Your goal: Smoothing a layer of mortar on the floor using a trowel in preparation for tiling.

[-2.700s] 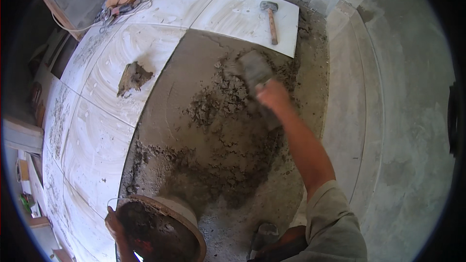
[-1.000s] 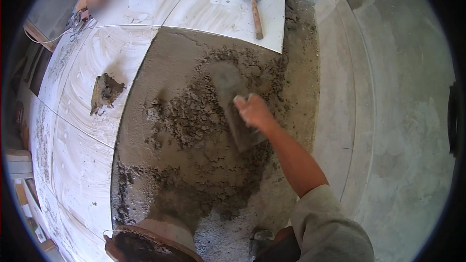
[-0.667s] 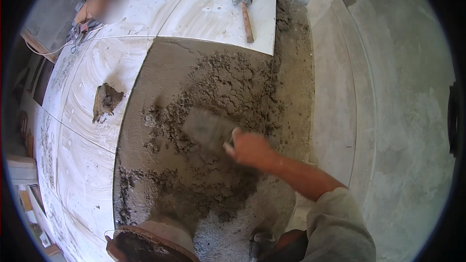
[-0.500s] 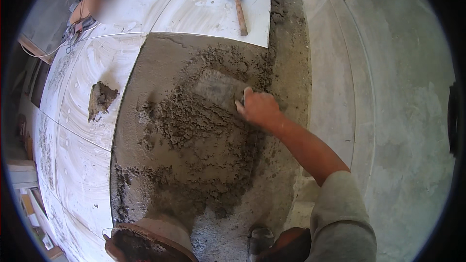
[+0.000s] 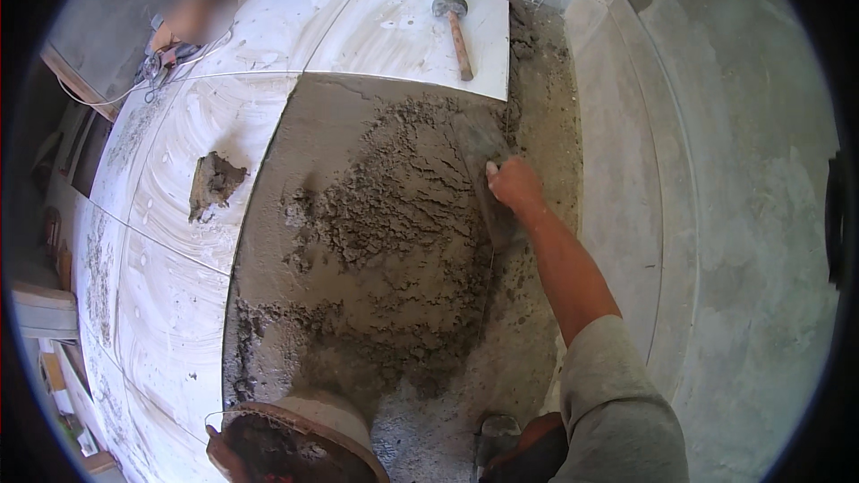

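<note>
My right hand (image 5: pixel 514 184) is closed round the handle of a long flat trowel (image 5: pixel 480 139) at the right side of the mortar bed. The grey blade is coated with mortar and lies lengthwise along the bed's right edge. To its left spreads wet mortar (image 5: pixel 394 206), ridged and crumbly in the middle and smoother towards the left and far edges. My left hand does not show.
White smeared tiles (image 5: pixel 179 143) border the mortar at left and far side. A mallet (image 5: pixel 460 46) and a mortar clump (image 5: pixel 216 184) lie on them. A bucket (image 5: pixel 340 416) stands near me, beside my shoe (image 5: pixel 499 434). A concrete wall (image 5: pixel 752 215) rises at right. Another person (image 5: pixel 192 9), blurred, is far left.
My right hand has moved the trowel right, from the ridged mortar to the bed's right edge. The blade has swung from pointing left to lying lengthwise. The whole view has shifted slightly.
</note>
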Demonstrator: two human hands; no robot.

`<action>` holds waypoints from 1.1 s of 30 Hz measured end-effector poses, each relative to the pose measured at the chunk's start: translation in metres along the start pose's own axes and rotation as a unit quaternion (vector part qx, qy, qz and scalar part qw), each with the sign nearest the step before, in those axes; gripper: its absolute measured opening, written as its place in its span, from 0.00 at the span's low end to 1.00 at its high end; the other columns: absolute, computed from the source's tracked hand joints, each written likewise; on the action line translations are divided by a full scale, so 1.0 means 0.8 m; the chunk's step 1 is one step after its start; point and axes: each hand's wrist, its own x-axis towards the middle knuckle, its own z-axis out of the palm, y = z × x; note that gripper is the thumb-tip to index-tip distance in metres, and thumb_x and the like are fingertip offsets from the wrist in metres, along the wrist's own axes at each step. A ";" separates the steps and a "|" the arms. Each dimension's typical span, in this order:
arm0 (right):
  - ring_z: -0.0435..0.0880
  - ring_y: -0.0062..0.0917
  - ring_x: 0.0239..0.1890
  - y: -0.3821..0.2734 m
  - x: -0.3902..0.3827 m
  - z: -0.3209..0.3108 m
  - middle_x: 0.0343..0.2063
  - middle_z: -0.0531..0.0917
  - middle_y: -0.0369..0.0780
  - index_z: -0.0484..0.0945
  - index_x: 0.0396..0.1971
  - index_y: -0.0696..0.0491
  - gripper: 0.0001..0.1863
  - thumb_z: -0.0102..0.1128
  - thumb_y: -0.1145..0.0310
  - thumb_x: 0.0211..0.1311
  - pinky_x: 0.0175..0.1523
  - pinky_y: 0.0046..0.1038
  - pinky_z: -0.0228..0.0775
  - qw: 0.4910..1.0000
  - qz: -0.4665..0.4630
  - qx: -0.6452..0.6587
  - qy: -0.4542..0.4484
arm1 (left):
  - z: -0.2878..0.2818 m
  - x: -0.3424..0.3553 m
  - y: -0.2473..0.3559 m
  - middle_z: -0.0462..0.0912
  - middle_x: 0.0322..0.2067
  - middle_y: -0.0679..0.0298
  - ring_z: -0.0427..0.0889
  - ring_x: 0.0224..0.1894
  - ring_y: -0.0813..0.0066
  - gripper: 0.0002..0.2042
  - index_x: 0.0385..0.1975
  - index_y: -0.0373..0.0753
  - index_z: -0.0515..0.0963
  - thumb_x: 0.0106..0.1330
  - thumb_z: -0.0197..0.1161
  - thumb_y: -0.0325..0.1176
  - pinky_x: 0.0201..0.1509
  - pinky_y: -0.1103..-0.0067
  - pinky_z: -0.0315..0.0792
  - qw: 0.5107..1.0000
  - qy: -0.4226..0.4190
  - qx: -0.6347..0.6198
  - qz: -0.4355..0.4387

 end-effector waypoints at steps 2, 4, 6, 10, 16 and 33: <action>0.78 0.51 0.46 -0.002 -0.024 -0.006 0.41 0.79 0.59 0.73 0.42 0.68 0.29 0.53 0.50 0.63 0.50 0.42 0.69 0.996 0.027 0.005 -0.090 | 0.003 -0.003 0.001 0.71 0.11 0.60 0.62 0.16 0.71 0.32 0.12 0.33 0.70 0.75 0.38 0.50 0.19 0.69 0.58 0.999 -0.012 -0.021 -0.042; 0.79 0.52 0.44 0.006 -0.054 0.003 0.39 0.79 0.60 0.73 0.43 0.69 0.31 0.52 0.49 0.63 0.48 0.42 0.69 0.992 0.040 0.047 -0.107 | 0.006 0.003 -0.028 0.69 0.11 0.60 0.61 0.17 0.71 0.32 0.12 0.33 0.69 0.75 0.38 0.51 0.20 0.70 0.57 0.996 0.020 0.050 -0.075; 0.79 0.51 0.44 0.011 -0.098 0.006 0.39 0.79 0.59 0.72 0.44 0.69 0.31 0.51 0.49 0.63 0.48 0.43 0.70 0.993 0.011 0.027 -0.116 | 0.001 -0.006 -0.013 0.73 0.17 0.56 0.67 0.22 0.64 0.26 0.20 0.32 0.72 0.72 0.43 0.49 0.27 0.67 0.62 0.990 -0.016 -0.060 -0.127; 0.79 0.49 0.45 -0.004 -0.119 0.007 0.38 0.80 0.58 0.72 0.44 0.67 0.32 0.50 0.46 0.64 0.49 0.43 0.69 0.996 -0.044 0.035 -0.069 | -0.019 -0.006 0.014 0.82 0.29 0.48 0.79 0.31 0.51 0.21 0.36 0.30 0.80 0.68 0.53 0.47 0.39 0.62 0.71 0.946 -0.071 -0.241 -0.204; 0.77 0.31 0.18 0.004 0.013 0.030 0.24 0.77 0.47 0.71 0.44 0.70 0.33 0.57 0.48 0.62 0.22 0.33 0.68 0.960 0.095 0.238 -0.109 | -0.014 -0.004 0.016 0.80 0.24 0.47 0.75 0.26 0.53 0.25 0.30 0.28 0.79 0.70 0.47 0.48 0.34 0.63 0.69 0.980 -0.055 -0.140 -0.130; 0.77 0.30 0.15 -0.209 -0.005 0.093 0.20 0.78 0.49 0.67 0.52 0.73 0.38 0.56 0.49 0.59 0.26 0.34 0.70 0.909 -0.223 0.067 -0.346 | -0.022 -0.012 0.050 0.82 0.25 0.46 0.78 0.27 0.54 0.31 0.30 0.25 0.81 0.72 0.41 0.52 0.36 0.63 0.71 0.975 -0.059 -0.079 -0.201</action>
